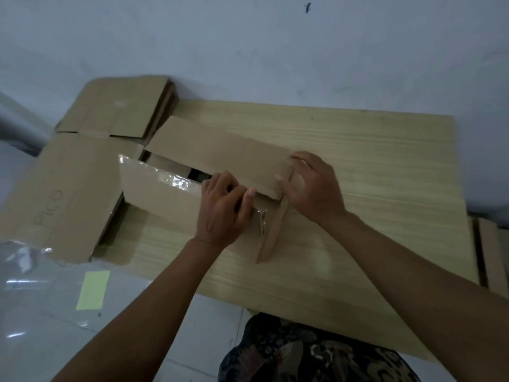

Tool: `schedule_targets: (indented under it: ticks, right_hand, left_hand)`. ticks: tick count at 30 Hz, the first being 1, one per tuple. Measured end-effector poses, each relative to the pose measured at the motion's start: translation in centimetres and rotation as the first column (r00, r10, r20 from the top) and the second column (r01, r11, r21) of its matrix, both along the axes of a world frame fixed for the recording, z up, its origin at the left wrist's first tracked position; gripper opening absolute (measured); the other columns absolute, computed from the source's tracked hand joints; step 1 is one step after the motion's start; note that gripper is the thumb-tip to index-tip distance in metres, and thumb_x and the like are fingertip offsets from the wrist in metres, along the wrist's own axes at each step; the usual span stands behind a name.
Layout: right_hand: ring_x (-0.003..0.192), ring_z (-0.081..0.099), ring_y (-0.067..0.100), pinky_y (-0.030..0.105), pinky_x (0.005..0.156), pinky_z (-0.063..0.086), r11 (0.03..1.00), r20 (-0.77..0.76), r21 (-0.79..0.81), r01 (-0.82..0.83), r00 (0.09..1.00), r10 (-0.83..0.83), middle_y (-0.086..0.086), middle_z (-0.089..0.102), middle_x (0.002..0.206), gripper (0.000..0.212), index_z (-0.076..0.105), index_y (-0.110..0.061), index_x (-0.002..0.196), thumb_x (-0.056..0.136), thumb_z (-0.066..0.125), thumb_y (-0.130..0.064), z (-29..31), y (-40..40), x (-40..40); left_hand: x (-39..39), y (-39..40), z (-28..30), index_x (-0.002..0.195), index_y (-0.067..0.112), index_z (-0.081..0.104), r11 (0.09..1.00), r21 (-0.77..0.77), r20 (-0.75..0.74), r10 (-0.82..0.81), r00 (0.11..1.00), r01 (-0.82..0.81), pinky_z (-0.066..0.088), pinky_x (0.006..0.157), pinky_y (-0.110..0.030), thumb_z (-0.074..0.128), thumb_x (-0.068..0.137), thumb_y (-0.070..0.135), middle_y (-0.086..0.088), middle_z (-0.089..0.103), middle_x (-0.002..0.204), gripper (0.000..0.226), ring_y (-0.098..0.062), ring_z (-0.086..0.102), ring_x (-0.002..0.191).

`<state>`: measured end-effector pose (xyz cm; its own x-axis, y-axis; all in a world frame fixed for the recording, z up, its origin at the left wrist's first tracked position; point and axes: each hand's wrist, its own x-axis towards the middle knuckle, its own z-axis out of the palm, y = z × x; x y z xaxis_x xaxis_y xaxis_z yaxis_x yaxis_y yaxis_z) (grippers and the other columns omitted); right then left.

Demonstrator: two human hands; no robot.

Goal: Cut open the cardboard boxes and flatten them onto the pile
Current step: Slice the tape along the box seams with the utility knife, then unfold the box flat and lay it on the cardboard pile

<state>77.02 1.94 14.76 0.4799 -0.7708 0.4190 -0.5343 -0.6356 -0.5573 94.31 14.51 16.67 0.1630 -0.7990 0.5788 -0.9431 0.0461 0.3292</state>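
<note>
Cardboard box [209, 150] flaps are being pried apart, both hands' fingers [242, 194] clamping its taped seam; next, I judge, comes flattening it.

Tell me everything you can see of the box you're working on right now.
The box is long, narrow, plain brown cardboard, lying on the wooden table beside the flattened pile. Its top seam is split open, showing a dark inside; clear shiny tape clings to the near flap's edge. The left hand grips the near flap, the right hand holds the far flap's end. An end flap hangs loose.
</note>
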Motion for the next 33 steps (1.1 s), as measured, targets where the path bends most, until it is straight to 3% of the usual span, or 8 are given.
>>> schedule_targets:
  ticks: [4, 7, 12, 16, 19, 24, 27, 33]
  right_hand:
    - [0.153, 0.02, 0.021, 0.049, 0.122, 0.012, 0.933, -0.45, 0.213, -0.291, 0.818, 0.358, 0.0, 0.034, 0.162, 0.082, 0.045, -0.025, 0.15, 0.084, 0.058, -0.072, 1.8, 0.0, 4.0]
    - [0.152, 0.018, 0.023, 0.048, 0.119, 0.015, 0.938, -0.597, 0.226, -0.263, 0.724, 0.347, 0.001, 0.025, 0.165, 0.082, 0.035, -0.029, 0.154, 0.086, 0.06, -0.066, 1.4, 0.8, 5.0]
    - [0.115, 0.061, 0.035, 0.043, 0.087, 0.05, 0.988, -0.321, 0.065, -0.138, 0.935, 0.151, 0.01, 0.065, 0.13, 0.037, 0.059, -0.02, 0.136, 0.102, 0.05, -0.034, 2.1, 1.6, 4.6]
    - [0.076, 0.065, 0.04, 0.038, 0.061, 0.043, 0.989, -0.227, 0.042, 0.139, 0.966, -0.126, 0.017, 0.07, 0.087, 0.029, 0.066, -0.019, 0.117, 0.105, 0.044, -0.035, 4.3, -0.3, 4.0]
    - [0.073, 0.065, 0.037, 0.035, 0.06, 0.043, 0.957, -0.189, 0.076, 0.279, 0.947, -0.261, 0.017, 0.069, 0.085, 0.029, 0.066, -0.016, 0.117, 0.103, 0.045, -0.031, 5.6, -0.6, 2.7]
    - [0.085, 0.064, 0.036, 0.039, 0.071, 0.048, 0.888, -0.303, 0.078, 0.454, 0.859, -0.413, 0.012, 0.067, 0.102, 0.036, 0.054, -0.032, 0.138, 0.104, 0.042, -0.033, 4.6, 2.1, 1.3]
    - [0.122, 0.05, 0.036, 0.047, 0.094, 0.042, 0.847, -0.423, 0.063, 0.528, 0.783, -0.456, 0.015, 0.051, 0.138, 0.043, 0.05, -0.018, 0.144, 0.103, 0.047, -0.028, 3.1, 3.4, 2.2]
    - [0.155, -0.004, 0.034, 0.055, 0.124, -0.002, 0.87, -0.649, 0.087, 0.485, 0.69, -0.32, 0.02, 0.0, 0.167, 0.086, 0.009, 0.003, 0.158, 0.098, 0.038, -0.052, 1.7, 5.2, 8.3]
  left_hand:
    - [-0.2, 1.3, 0.5, 0.058, 0.008, 0.055, 0.999, -0.026, -0.048, 0.044, 0.998, -0.045, 0.037, 0.072, -0.043, 0.047, 0.105, 0.029, -0.004, 0.045, 0.074, 0.053, -0.023, 0.047, 0.073]
    - [-0.1, 2.4, 0.9, 0.056, 0.011, 0.053, 0.997, -0.052, -0.078, 0.055, 0.995, -0.06, 0.038, 0.074, -0.044, 0.05, 0.103, 0.025, 0.003, 0.041, 0.076, 0.049, -0.02, 0.044, 0.073]
    - [1.1, 3.2, 2.5, 0.054, 0.012, 0.051, 0.992, -0.113, -0.095, 0.036, 0.995, -0.046, 0.036, 0.074, -0.041, 0.048, 0.104, 0.027, 0.002, 0.041, 0.072, 0.051, -0.022, 0.044, 0.068]
    - [3.2, 3.3, 3.6, 0.051, 0.011, 0.05, 0.991, -0.127, -0.112, -0.058, 0.992, 0.043, 0.033, 0.073, -0.035, 0.048, 0.103, 0.025, 0.0, 0.042, 0.066, 0.054, -0.02, 0.042, 0.065]
    - [5.8, 3.9, 4.0, 0.05, 0.01, 0.048, 0.992, -0.078, -0.105, -0.11, 0.988, 0.102, 0.029, 0.075, -0.03, 0.054, 0.1, 0.023, -0.002, 0.044, 0.065, 0.052, -0.015, 0.04, 0.069]
    - [10.5, 5.1, 5.3, 0.052, 0.011, 0.05, 0.981, -0.034, -0.096, -0.193, 0.976, 0.191, 0.036, 0.076, -0.032, 0.061, 0.097, 0.025, -0.002, 0.047, 0.062, 0.048, -0.02, 0.043, 0.065]
    - [11.6, 5.8, 5.5, 0.058, 0.009, 0.056, 0.974, -0.028, -0.127, -0.228, 0.965, 0.226, 0.04, 0.085, -0.029, 0.058, 0.096, 0.023, -0.005, 0.052, 0.072, 0.04, -0.024, 0.054, 0.078]
    - [12.0, 7.3, 3.6, 0.061, 0.003, 0.061, 0.98, -0.054, -0.233, -0.199, 0.952, 0.192, 0.051, 0.084, -0.027, 0.062, 0.089, 0.021, -0.005, 0.056, 0.094, 0.034, -0.024, 0.063, 0.112]
